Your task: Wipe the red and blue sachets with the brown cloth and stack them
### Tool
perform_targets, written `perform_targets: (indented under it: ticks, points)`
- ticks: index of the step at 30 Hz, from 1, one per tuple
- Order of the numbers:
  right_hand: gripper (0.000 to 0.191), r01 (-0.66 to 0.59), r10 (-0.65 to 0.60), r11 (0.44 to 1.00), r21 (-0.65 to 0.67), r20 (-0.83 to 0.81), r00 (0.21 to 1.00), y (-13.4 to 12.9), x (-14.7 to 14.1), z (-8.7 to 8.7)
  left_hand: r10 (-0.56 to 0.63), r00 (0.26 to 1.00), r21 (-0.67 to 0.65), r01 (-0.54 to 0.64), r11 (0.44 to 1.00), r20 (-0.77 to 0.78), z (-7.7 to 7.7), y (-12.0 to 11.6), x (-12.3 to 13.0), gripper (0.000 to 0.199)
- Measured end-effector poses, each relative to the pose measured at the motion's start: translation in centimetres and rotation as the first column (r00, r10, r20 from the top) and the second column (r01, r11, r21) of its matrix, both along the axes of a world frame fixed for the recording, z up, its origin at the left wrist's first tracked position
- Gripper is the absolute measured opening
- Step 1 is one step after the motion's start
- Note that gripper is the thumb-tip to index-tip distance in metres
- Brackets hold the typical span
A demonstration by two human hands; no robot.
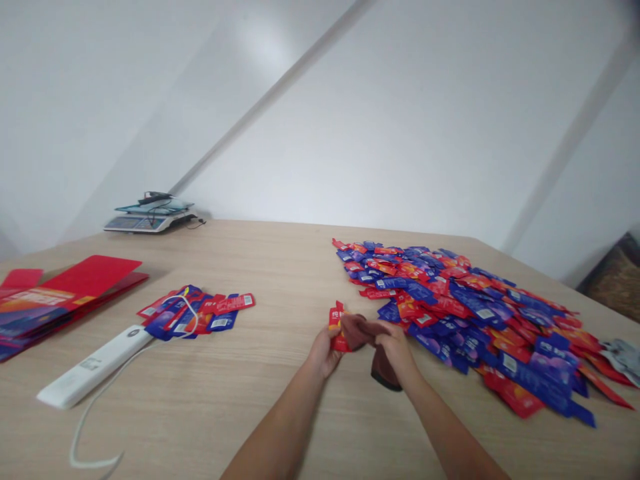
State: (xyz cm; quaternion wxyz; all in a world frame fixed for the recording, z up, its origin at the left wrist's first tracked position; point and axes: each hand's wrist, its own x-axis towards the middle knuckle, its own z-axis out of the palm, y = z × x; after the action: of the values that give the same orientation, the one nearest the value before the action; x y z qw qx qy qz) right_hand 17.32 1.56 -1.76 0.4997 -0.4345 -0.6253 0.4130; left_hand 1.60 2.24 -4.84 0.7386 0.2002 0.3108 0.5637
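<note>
My left hand (pixel 325 355) is closed on a small red packet (pixel 337 319) with white print, held just above the table. My right hand (pixel 394 347) grips a brown cloth (pixel 385 367) with a dark edge. One folded part of the cloth lies over the red packet, and another part hangs below my right hand. Whether the cloth only touches the packet or is wrapped round it, I cannot tell. Right of my hands spreads a large heap of red and purple-blue packets (pixel 440 287). A smaller cluster of such packets (pixel 210 313) lies to the left.
A white bar-shaped device (pixel 90 370) with a white cable (pixel 95 393) touches the small cluster. Flat red cartons (pixel 100 277) lie at the far left. Behind them stands a scale (pixel 145 222) with items on top. A silver packet (pixel 623 360) lies at the right.
</note>
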Motion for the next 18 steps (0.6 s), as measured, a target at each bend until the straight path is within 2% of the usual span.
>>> perform_targets:
  ticks: [2,4,7,9,11,13,15,17,18]
  points:
    - [0.053,0.037,-0.05,0.991,0.13,0.094,0.994,1.4,-1.1,0.4,-0.029,0.997,-0.009,0.029,1.0,0.069,-0.1,0.0,0.2,0.028]
    - [0.06,-0.011,-0.058,0.975,0.222,0.3,0.952,1.9,-2.8,0.4,-0.013,0.994,-0.023,0.015,1.0,0.112,0.0,0.0,0.2,0.024]
    - [0.063,-0.038,-0.112,0.963,0.266,0.527,0.842,0.7,-5.3,-0.1,0.033,0.992,-0.022,-0.031,0.999,0.124,0.2,0.2,0.0,0.025]
    - [0.06,-0.091,-0.098,0.955,0.284,0.587,0.803,-1.0,-6.0,-0.3,0.069,0.986,-0.004,-0.069,0.998,0.152,0.3,0.1,-0.2,0.029]
    - [0.056,-0.147,-0.05,0.949,0.277,0.597,0.8,-2.7,-5.7,-0.4,0.071,0.982,0.014,-0.075,0.997,0.173,0.3,-0.1,-0.6,0.037]
    - [0.053,-0.176,0.017,0.957,0.228,0.564,0.825,-3.8,-4.7,-0.7,-0.02,0.992,-0.025,0.023,0.999,0.122,0.3,-0.4,-0.8,0.047]
    - [0.048,-0.215,0.142,0.971,0.103,0.476,0.868,-4.2,-3.4,-1.1,-0.107,0.994,-0.104,0.109,0.989,0.027,0.3,-0.4,-0.9,0.047]
    - [0.043,-0.258,0.26,0.965,-0.047,0.31,0.915,-3.7,-2.3,-1.3,-0.065,0.997,-0.112,0.061,0.992,-0.036,0.3,-0.3,-0.8,0.039]
    - [0.042,-0.251,0.265,0.964,-0.092,0.208,0.942,-3.3,-1.9,-1.2,-0.019,0.999,-0.074,0.016,0.997,-0.044,0.2,-0.3,-0.7,0.039]
